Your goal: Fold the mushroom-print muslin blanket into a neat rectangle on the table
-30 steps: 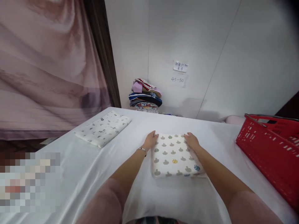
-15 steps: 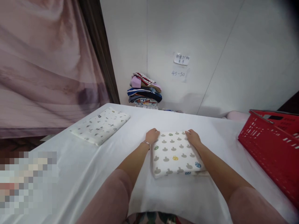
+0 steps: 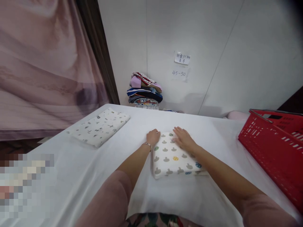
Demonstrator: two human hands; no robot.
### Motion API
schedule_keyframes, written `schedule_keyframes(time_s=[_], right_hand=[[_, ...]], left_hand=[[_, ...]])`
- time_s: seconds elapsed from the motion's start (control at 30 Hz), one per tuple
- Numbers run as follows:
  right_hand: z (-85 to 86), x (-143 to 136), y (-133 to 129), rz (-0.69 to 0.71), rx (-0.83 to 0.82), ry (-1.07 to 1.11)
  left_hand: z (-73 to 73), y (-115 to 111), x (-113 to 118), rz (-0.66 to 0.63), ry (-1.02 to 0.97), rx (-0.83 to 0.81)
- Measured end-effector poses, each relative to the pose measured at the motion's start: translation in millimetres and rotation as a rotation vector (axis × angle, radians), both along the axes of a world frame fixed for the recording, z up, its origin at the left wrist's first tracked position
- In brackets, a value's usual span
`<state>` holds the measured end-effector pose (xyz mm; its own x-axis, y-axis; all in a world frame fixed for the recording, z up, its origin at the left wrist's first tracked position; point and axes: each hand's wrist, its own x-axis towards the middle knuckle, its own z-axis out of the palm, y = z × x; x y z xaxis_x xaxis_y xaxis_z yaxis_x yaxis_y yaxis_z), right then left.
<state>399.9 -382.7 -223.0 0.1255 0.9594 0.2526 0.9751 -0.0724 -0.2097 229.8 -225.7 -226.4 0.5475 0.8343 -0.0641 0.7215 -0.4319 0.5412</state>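
Observation:
A folded white cloth (image 3: 170,157) printed with grey, green, yellow and blue mushroom shapes lies flat on the white-covered table in front of me. At its far left corner, my left hand (image 3: 153,137) has its fingers curled and pinched on the edge; a bracelet circles that wrist. My right hand (image 3: 184,139) rests open, palm down, across the far right part of the same cloth, hiding some of the print. To the left lies a second folded white cloth (image 3: 101,126) with small dark motifs, untouched by either hand.
A red plastic basket (image 3: 267,148) stands on the table's right side. Behind the far edge rises a stack of folded fabrics (image 3: 145,91) against the wall. Paper notes (image 3: 182,58) are stuck on the wall. A pink curtain (image 3: 47,63) hangs at the left.
My right hand has moved left from the cloth's far right corner onto its top, with its fingers now spread flat. My left hand stays at the far left corner.

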Motion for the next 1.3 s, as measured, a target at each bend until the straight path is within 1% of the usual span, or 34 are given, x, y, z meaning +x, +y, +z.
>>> schedule_keyframes(time_s=[0.03,0.07,0.13,0.27,0.33,0.37,0.4,0.43,0.5,0.57,0.6,0.63,0.7,0.77,0.8,0.83,0.9,0.97,1.0,1.07,1.1,1.2,1.3], right_hand=[[-2.5,-1,0,0.007,-0.072,0.015],[-5.6,-1,0,-0.017,-0.134,0.031],[-11.8,3,1,-0.078,-0.204,0.054],[-19.0,11,2,-0.085,-0.213,0.059],[-19.5,12,2,-0.083,-0.211,0.059],[-19.0,11,3,-0.084,-0.210,0.061],[-18.0,11,3,-0.084,-0.212,0.068],[-16.1,10,3,-0.086,-0.217,0.082],[-9.4,8,3,-0.091,-0.230,0.147],[1.3,5,0,-0.111,-0.173,0.270],[7.7,4,-4,-0.133,-0.120,0.329],[14.3,3,-11,-0.159,-0.053,0.383],[26.0,-1,-32,-0.217,0.087,0.490],[31.9,-5,-63,-0.286,0.177,0.600],[31.7,-6,-81,-0.323,0.215,0.652],[29.4,-8,-101,-0.363,0.244,0.682],[19.6,-12,-138,-0.434,0.282,0.682],[7.1,-17,-169,-0.534,0.283,0.720],[1.4,-19,-180,-0.589,0.268,0.763],[-6.5,-24,-192,-0.677,0.230,0.861],[-8.5,-27,-193,-0.693,0.217,0.894],[-8.1,-32,-187,-0.671,0.220,0.895],[-4.0,-33,-176,-0.626,0.273,0.807]], left_hand=[[-0.3,-1,1,0.000,0.004,0.009],[-0.7,-2,1,0.001,0.007,0.017],[-1.0,-2,3,0.006,0.010,0.026],[4.4,-1,4,0.022,-0.009,0.015],[9.4,-10,1,0.018,-0.048,0.035],[11.2,-18,-2,-0.004,-0.080,0.071],[12.0,-28,-6,-0.047,-0.116,0.124],[11.5,-39,-11,-0.115,-0.149,0.183],[6.6,-61,-20,-0.308,-0.175,0.270],[-0.8,-76,-27,-0.469,-0.140,0.267],[-4.0,-79,-29,-0.510,-0.116,0.241],[-6.3,-81,-30,-0.524,-0.097,0.211],[-7.0,-81,-33,-0.486,-0.109,0.155],[-3.7,-84,-39,-0.427,-0.189,0.125],[-1.6,-88,-45,-0.414,-0.242,0.130],[-0.2,-94,-53,-0.422,-0.292,0.154],[-0.5,-109,-73,-0.517,-0.343,0.251],[-5.7,-124,-91,-0.623,-0.328,0.355],[-9.4,-129,-99,-0.646,-0.311,0.396],[-17.2,-135,-107,-0.644,-0.279,0.453],[-20.5,-136,-108,-0.631,-0.268,0.472],[-26.0,-135,-106,-0.612,-0.248,0.515],[-26.7,-134,-104,-0.612,-0.241,0.546]])
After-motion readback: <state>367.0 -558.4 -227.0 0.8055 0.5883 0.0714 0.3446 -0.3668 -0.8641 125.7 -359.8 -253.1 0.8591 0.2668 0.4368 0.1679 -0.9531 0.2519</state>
